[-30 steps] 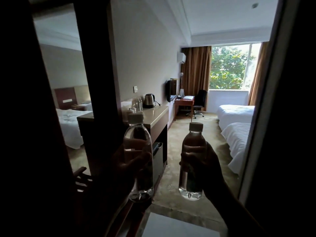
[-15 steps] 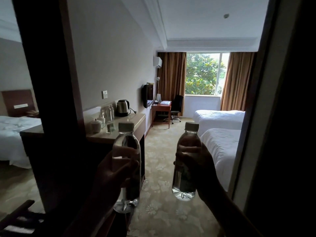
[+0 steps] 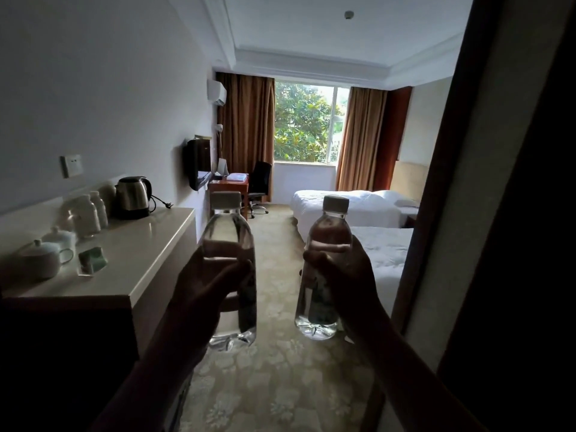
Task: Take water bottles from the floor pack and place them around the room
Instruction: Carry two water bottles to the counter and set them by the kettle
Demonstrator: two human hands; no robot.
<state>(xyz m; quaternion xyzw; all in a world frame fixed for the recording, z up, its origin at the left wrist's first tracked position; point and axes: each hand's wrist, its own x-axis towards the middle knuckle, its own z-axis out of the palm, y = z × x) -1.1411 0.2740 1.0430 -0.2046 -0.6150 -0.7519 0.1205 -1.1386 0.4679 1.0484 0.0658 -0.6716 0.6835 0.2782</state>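
Bottles fill both our hands: our left hand [image 3: 205,285] curls round one upright water bottle [image 3: 229,244], our right hand [image 3: 346,279] grips another [image 3: 327,241], both held apart above the patterned carpet [image 3: 274,385]; beside us the counter [image 3: 140,254] bears a kettle [image 3: 133,196], two cups [image 3: 46,255] and more bottles [image 3: 90,213].
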